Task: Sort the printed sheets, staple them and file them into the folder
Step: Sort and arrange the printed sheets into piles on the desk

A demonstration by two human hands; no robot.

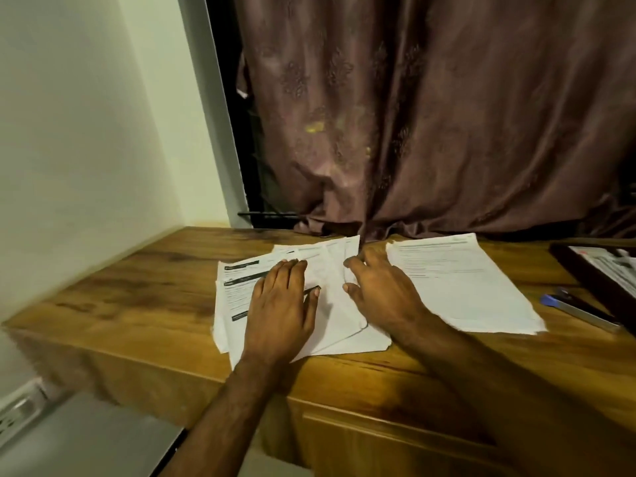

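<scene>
1. The left hand (280, 304) lies flat, fingers straight, pressing on the loose spread of white printed sheets (330, 318) on the brown wooden table (137, 287).
2. The right hand (380, 290) rests on the same spread with fingers slightly curled at a sheet's edge (whether it pinches the paper, I cannot tell).
3. A second neat stack of white sheets (461, 287) lies just right.
4. A blue-tipped metal stapler (574, 308) lies near the dark folder (599, 273).

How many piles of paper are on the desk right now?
2. A fanned pile lies under both hands, left hand and right hand; a neater pile lies to its right. More sheets may sit in the tray.
</scene>
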